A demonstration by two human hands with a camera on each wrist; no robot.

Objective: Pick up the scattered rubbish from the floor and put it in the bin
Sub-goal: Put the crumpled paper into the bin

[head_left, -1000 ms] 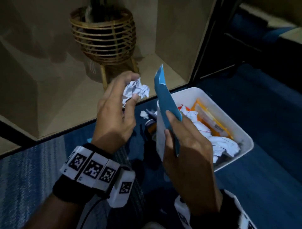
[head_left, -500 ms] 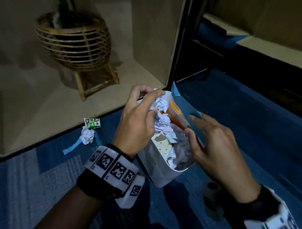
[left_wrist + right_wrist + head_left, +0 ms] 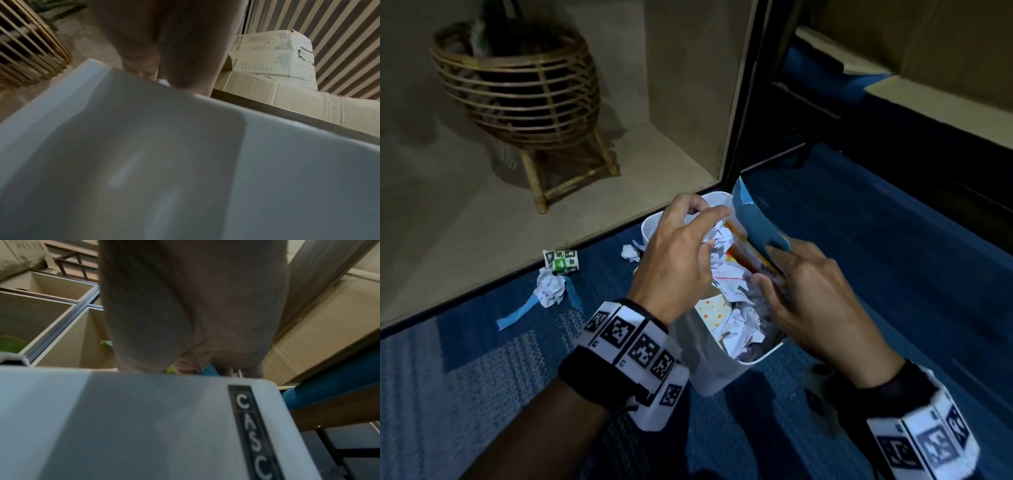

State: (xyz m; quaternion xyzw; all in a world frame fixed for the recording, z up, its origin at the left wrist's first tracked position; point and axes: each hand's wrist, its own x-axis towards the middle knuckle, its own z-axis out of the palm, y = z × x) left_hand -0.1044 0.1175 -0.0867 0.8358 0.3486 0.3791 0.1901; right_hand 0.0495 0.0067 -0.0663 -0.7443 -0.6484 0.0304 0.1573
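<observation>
A white bin [image 3: 709, 370] stands on the blue carpet, full of crumpled paper and an orange packet [image 3: 746, 255]. My left hand [image 3: 705, 222] hovers over its far end, fingers curled round a crumpled white paper ball [image 3: 717, 236]. At the bin's right side my right hand [image 3: 774, 263] pinches a torn blue card [image 3: 756, 226], whose lower end is inside the bin. On the floor to the left lie a green-and-white carton [image 3: 561, 262], a paper ball on a blue strip [image 3: 549, 289] and a small paper scrap [image 3: 630, 253]. Both wrist views show mostly the bin wall [image 3: 185, 162] [image 3: 144, 418].
A rattan plant stand [image 3: 517, 85] sits in a beige shelf cubby behind the bin. A dark frame post [image 3: 746, 102] rises just beyond the bin. Blue carpet [image 3: 893, 274] spreads to the right, and a low dark rail [image 3: 893, 144] runs along the far right.
Both hands have come down from mid-air to the bin. The paper ball is now over the bin's contents, and the blue card has gone from upright in the air to slanting into the bin.
</observation>
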